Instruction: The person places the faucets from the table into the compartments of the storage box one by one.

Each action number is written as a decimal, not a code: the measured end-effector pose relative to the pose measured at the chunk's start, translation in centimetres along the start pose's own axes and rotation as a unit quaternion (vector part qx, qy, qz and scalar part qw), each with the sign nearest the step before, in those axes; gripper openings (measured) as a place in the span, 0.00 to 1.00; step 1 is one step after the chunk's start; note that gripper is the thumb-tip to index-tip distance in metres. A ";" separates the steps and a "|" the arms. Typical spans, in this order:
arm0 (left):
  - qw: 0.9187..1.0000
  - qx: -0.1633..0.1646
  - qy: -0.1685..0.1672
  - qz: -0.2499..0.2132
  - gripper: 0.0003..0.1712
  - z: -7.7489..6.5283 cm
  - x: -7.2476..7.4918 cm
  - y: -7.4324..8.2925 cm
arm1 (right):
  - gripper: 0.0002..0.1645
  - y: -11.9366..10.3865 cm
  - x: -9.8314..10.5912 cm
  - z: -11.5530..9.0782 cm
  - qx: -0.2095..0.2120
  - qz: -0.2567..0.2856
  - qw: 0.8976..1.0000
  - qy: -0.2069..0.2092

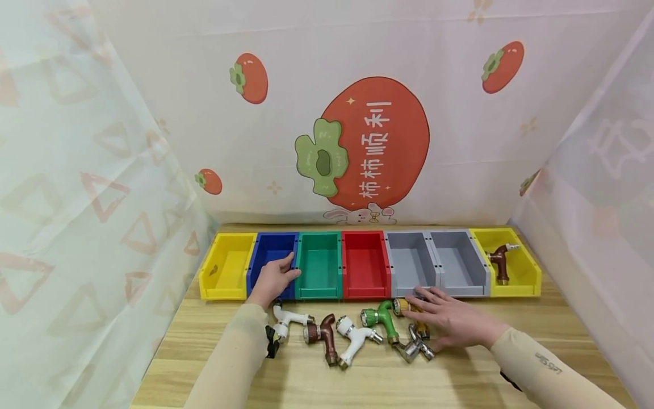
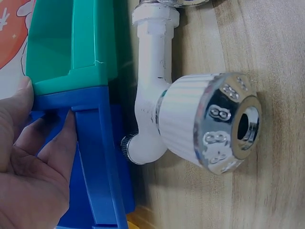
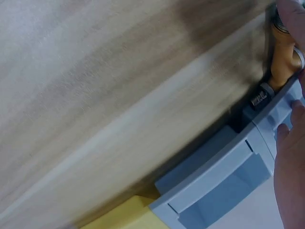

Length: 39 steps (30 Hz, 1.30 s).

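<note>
My left hand (image 1: 275, 278) is over the blue bin (image 2: 90, 143), pinching the wall where it meets the green bin (image 1: 321, 261); its thumb lies on the green side, its fingers inside the blue. Close to that wrist lies a white faucet (image 2: 152, 95) with a ribbed knob. With fingers spread and fairly straight, my right hand (image 1: 455, 318) reaches over an orange faucet (image 3: 283, 59) and the front of a grey bin (image 1: 414, 261). The hand hides part of this faucet. A chrome faucet (image 1: 416, 345) lies beside the right thumb.
Between the hands lie a brown faucet (image 1: 327, 336), a second white faucet (image 1: 356, 338) and a green faucet (image 1: 385, 318). The bin row also has a red bin (image 1: 364, 261), another grey bin (image 1: 460, 261) and yellow end bins; the right yellow bin (image 1: 526, 278) holds a brown faucet (image 1: 501, 264).
</note>
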<state>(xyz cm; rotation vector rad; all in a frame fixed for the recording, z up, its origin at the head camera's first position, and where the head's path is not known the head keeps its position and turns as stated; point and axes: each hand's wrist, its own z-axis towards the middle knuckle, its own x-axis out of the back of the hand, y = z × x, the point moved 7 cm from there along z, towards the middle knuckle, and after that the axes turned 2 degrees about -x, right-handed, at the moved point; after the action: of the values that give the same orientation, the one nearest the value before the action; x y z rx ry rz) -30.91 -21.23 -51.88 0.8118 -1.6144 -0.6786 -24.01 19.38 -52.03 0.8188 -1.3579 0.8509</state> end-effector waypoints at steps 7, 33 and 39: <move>1.000 -0.002 0.003 0.002 0.38 -0.2 0.1 0.0 | 0.48 -0.3 -0.4 -0.6 0.022 -0.016 1.000 0.013; 1.000 0.003 0.000 -0.017 0.37 -0.2 0.1 -0.2 | 0.62 -0.5 -0.5 -3.0 0.012 0.003 0.997 0.078; 1.000 0.003 0.004 -0.013 0.37 -0.1 0.0 -0.1 | 0.65 -0.4 -0.6 -3.1 -0.004 0.020 0.997 0.070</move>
<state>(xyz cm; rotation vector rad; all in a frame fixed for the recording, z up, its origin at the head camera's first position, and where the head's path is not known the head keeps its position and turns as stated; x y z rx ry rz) -30.76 -21.26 -51.92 0.8404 -1.6027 -0.6876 -22.20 21.87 -52.81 0.7137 -1.2561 0.9159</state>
